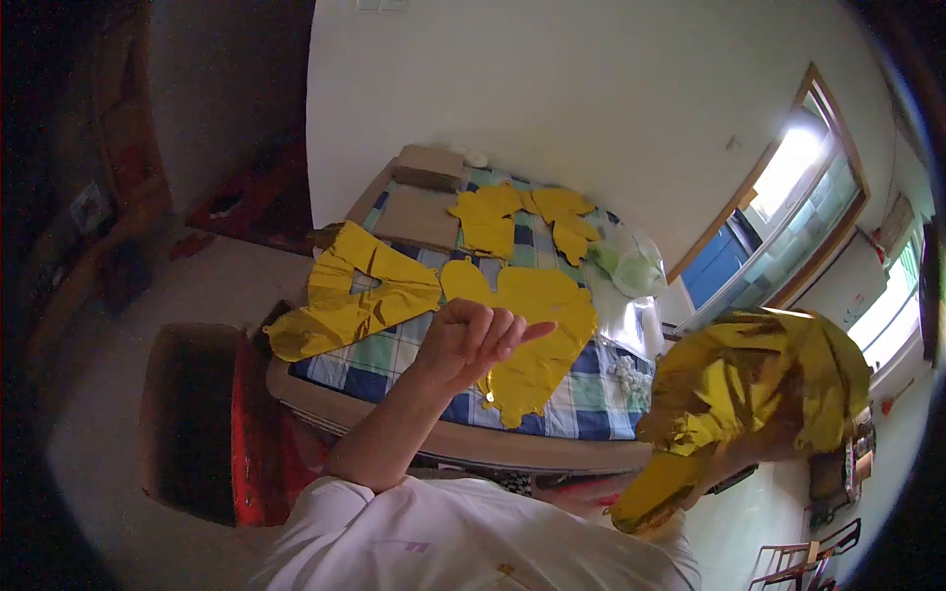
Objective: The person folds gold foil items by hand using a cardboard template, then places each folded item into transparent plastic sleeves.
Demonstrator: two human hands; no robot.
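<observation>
Gold foil [389, 295]: flat on checked bedding [360, 368].
Left hand [478, 333]: fingers loosely curled, one digit out.
Raised foil [759, 374]: crumpled, at my right.
Right hand [781, 433]: blurred, mostly covered by that foil; I cannot tell its grip.

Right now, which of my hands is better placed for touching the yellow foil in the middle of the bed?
Likely your left hand: it shows in front of the middle foil, seemingly free. Your right hand is not visible; the raised foil on that side may hide it.
</observation>
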